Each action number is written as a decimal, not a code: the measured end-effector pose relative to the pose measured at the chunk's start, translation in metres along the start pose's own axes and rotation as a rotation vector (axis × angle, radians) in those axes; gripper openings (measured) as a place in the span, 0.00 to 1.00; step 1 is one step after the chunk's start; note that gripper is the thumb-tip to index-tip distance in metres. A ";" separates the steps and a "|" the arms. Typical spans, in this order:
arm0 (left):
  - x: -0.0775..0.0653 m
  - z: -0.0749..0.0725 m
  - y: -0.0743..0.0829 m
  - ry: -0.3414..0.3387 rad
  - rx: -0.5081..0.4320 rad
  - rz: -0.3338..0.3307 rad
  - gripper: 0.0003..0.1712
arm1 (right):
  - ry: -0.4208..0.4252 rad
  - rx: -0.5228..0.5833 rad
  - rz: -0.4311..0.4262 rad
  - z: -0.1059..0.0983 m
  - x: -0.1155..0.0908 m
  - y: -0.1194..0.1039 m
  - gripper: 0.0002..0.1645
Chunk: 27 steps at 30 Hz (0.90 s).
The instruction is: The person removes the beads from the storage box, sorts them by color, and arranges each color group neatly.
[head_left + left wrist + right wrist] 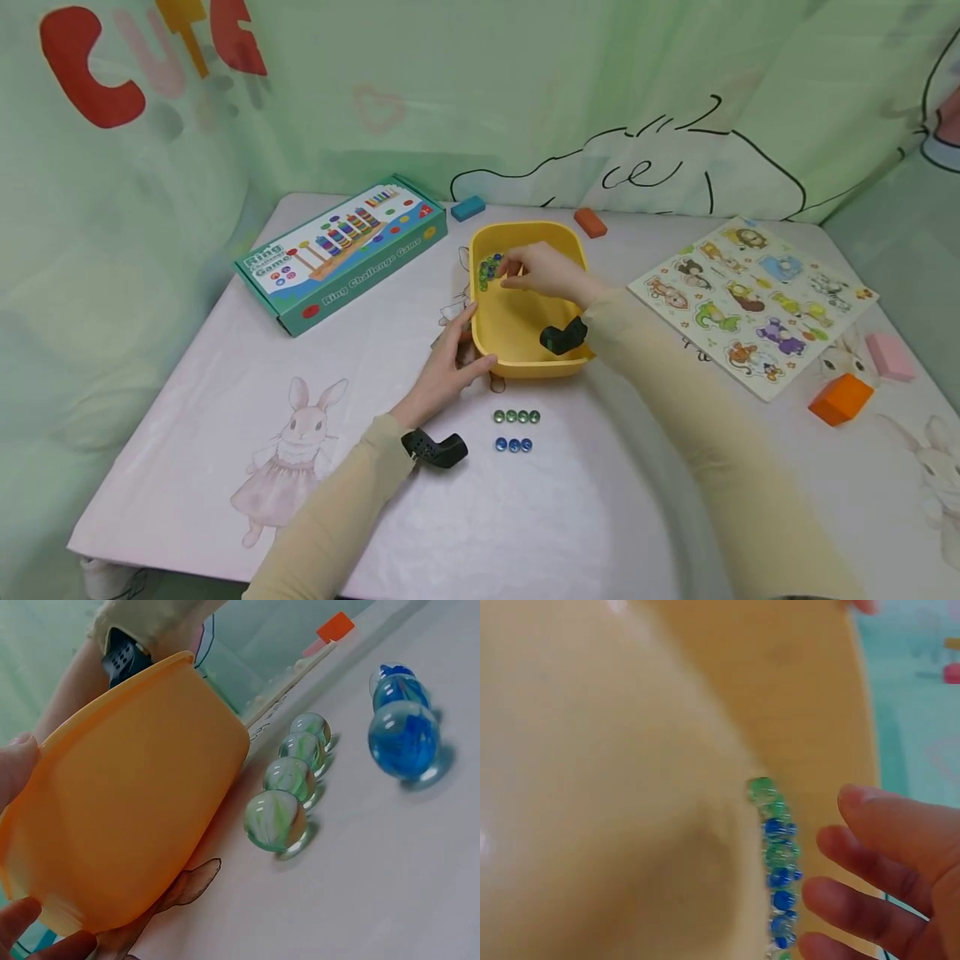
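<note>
A yellow plastic basin [525,369] stands on the table. My left hand [444,367] holds its near left corner, with the thumb at the rim and the fingertips [69,948] against the outer wall. Inside the basin, green and blue glass marbles [489,268] lie in a band along the left wall. My right hand [546,272] reaches in beside them, its fingers loosely bent and the thumb apart from them; nothing shows between them. In front of the basin lie a row of green marbles [517,416] and a row of three blue marbles [513,445].
A green ring game box [345,258] lies at the back left. Blue [468,208] and red [590,222] blocks sit behind the basin. To the right are an animal puzzle board [750,304], an orange block [841,399] and a pink block [891,357].
</note>
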<state>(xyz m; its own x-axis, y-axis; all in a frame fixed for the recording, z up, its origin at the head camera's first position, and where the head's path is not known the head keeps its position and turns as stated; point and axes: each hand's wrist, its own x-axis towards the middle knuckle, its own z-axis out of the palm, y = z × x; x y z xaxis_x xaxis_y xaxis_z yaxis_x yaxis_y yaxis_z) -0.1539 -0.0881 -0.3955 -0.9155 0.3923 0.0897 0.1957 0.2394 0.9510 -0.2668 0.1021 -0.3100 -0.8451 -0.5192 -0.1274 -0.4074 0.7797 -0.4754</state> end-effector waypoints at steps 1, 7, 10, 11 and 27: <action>0.000 0.000 0.000 0.004 0.003 0.005 0.44 | -0.009 -0.021 0.007 0.002 0.002 0.000 0.12; 0.000 0.000 -0.001 0.021 0.021 0.030 0.44 | -0.071 -0.183 0.092 0.012 0.015 -0.004 0.19; -0.001 0.000 -0.001 0.024 0.022 0.031 0.44 | -0.115 -0.221 0.119 0.017 0.018 -0.006 0.24; -0.001 0.001 -0.001 0.023 0.023 0.033 0.45 | -0.127 -0.223 0.121 0.019 0.019 -0.007 0.26; 0.000 0.001 -0.001 0.023 0.026 0.026 0.44 | -0.174 -0.258 0.041 0.033 0.019 -0.013 0.12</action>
<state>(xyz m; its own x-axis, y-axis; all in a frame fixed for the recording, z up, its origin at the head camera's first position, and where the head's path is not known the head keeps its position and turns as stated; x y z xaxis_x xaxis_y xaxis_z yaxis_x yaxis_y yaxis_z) -0.1538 -0.0879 -0.3970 -0.9175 0.3787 0.1215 0.2286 0.2522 0.9403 -0.2665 0.0705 -0.3346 -0.7999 -0.5201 -0.2994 -0.4673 0.8528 -0.2329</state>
